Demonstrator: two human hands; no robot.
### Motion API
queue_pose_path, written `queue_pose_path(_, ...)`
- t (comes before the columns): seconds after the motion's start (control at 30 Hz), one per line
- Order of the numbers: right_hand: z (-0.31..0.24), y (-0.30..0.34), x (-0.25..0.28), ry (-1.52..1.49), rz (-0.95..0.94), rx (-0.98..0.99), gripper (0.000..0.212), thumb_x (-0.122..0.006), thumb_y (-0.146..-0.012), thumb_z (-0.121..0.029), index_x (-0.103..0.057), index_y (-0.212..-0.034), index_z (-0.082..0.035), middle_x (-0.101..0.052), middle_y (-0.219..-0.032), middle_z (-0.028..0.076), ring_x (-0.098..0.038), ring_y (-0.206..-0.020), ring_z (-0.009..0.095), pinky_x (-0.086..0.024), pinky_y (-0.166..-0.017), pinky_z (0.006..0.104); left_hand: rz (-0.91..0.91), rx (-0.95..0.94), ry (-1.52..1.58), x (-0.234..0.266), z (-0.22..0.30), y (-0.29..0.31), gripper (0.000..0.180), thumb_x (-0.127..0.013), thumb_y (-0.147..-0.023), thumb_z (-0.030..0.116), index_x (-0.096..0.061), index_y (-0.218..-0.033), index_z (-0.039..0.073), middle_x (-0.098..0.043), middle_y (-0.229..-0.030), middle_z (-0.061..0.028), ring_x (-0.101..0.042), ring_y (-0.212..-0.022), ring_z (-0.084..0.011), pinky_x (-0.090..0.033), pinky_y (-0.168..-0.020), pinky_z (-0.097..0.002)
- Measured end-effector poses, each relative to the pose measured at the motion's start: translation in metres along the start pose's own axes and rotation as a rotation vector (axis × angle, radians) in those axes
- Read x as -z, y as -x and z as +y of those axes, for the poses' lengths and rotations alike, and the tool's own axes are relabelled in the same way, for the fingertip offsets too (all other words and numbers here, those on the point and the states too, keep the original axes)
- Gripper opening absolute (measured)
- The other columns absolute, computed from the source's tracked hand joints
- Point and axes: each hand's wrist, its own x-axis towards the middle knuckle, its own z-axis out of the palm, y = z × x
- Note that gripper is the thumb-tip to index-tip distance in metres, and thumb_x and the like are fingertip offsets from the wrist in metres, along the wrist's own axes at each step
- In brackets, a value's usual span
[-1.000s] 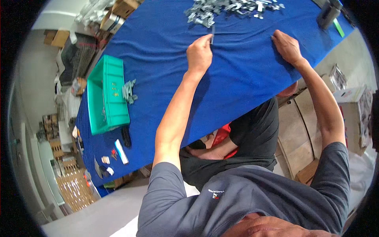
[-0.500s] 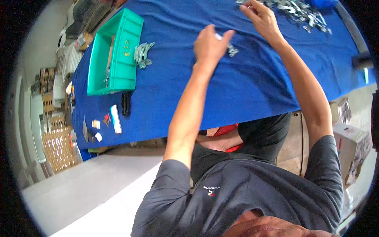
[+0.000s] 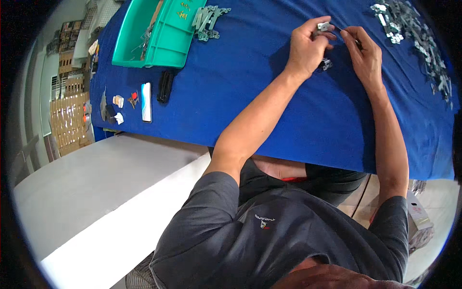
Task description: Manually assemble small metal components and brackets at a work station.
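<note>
Your left hand's (image 3: 305,53) fingers grasp a silvery metal piece (image 3: 324,27), partly covered by them, above the blue-clothed desk (image 3: 255,67). Your right hand's (image 3: 366,55) fingers pinch a thin dark part (image 3: 338,29) beside it. Another piece (image 3: 327,64) lies near your left hand; a loose pile (image 3: 423,43) lies right, a green bin (image 3: 168,50) left.

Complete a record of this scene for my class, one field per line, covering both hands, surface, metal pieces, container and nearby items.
Left hand: holds a small silvery metal piece
Right hand: pinches a thin dark item, too small to identify
Surface: blue cloth
Metal pieces: large heap right of the right hand; smaller pile beside the bin
Container: green plastic bin
Nearby items: smartphone, black oblong object
</note>
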Motion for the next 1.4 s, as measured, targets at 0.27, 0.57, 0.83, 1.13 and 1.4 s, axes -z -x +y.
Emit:
queue_pose_path(0.27,0.012,-0.001,0.001,-0.071,0.04,-0.059,0.019,-0.064,-0.098,-0.017,-0.066,-0.105,0.001,-0.065,-0.085,0.001,-0.055,-0.08,0.004,-0.045,-0.071,0.0203,0.049,-0.101,-0.294,-0.006,-0.014,-0.005,0.024,-0.059,-0.098,0.022,-0.061,-0.107,0.0,-0.068,-0.085,-0.0097,-0.059,-0.057,-0.0088,-0.048,-0.05,-0.0238)
queue_pose_path(0.57,0.0,0.009,-0.004,-0.071,0.024,-0.208,0.022,-0.065,-0.098,-0.02,-0.067,-0.105,0.0,-0.066,-0.086,0.001,-0.056,-0.08,0.006,-0.046,-0.072,0.0224,0.075,-0.269,-0.368,-0.005,-0.009,0.003,0.028,-0.062,-0.096,0.016,-0.068,-0.113,-0.005,-0.069,-0.084,-0.0115,-0.066,-0.069,-0.0139,-0.054,-0.064,-0.0264)
queue_pose_path(0.83,0.007,0.018,-0.002,-0.209,0.068,-0.078,0.019,-0.065,-0.097,-0.017,-0.067,-0.105,0.0,-0.067,-0.091,0.004,-0.06,-0.082,0.01,-0.05,-0.074,0.0258,0.02,-0.016,-0.161,-0.004,-0.003,0.008,0.019,-0.063,-0.096,0.012,-0.064,-0.108,-0.002,-0.071,-0.095,-0.009,-0.069,-0.081,-0.0116,-0.05,-0.053,-0.0224)
queue_pose_path(1.13,-0.002,0.009,0.002,-0.13,0.082,0.04,0.015,-0.063,-0.087,-0.013,-0.063,-0.091,0.002,-0.065,-0.082,0.018,-0.066,-0.075,0.034,-0.052,-0.068,0.0403,0.079,0.127,-0.152,-0.004,0.013,0.014,0.024,-0.063,-0.096,0.006,-0.067,-0.116,-0.006,-0.073,-0.096,-0.0137,-0.058,-0.057,-0.0081,-0.047,-0.049,-0.0195)
queue_pose_path(1.4,0.0,0.015,-0.001,-0.044,0.039,0.09,0.014,-0.062,-0.087,-0.015,-0.057,-0.091,-0.003,-0.062,-0.084,0.016,-0.063,-0.078,0.038,-0.049,-0.067,0.0474,0.079,0.144,-0.104,-0.001,0.01,0.015,0.024,-0.063,-0.095,0.004,-0.065,-0.116,-0.006,-0.071,-0.105,-0.0163,-0.071,-0.093,-0.0212,-0.06,-0.065,-0.0272)
